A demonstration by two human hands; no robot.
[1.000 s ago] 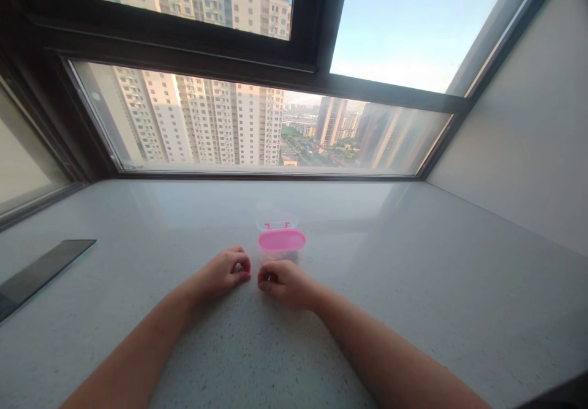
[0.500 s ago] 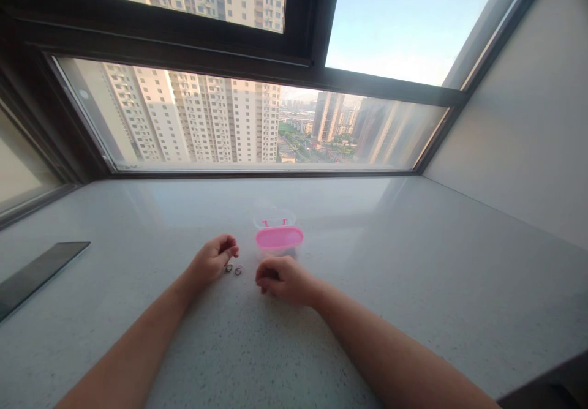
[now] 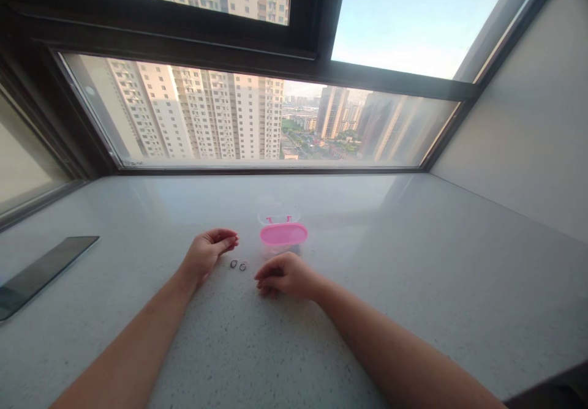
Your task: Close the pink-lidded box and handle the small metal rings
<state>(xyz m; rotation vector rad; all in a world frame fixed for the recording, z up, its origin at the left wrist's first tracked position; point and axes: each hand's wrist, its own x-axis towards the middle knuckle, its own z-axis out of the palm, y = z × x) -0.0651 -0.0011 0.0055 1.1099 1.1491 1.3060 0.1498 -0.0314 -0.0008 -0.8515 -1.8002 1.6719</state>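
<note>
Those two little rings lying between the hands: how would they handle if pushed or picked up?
The rings look like small metal loops, so probably stiff and very light. They lie flat on the smooth sill, so a nudge would likely slide them; stood on edge, they might roll. Being so thin, they probably need a fingertip pinch from the left hand or right hand.

Two small rings (image 3: 237, 265) lie on the desk (image 3: 413, 262) between the hands. A little box (image 3: 283, 237) sits just behind them. A flat slab (image 3: 41, 272) lies far left.
</note>
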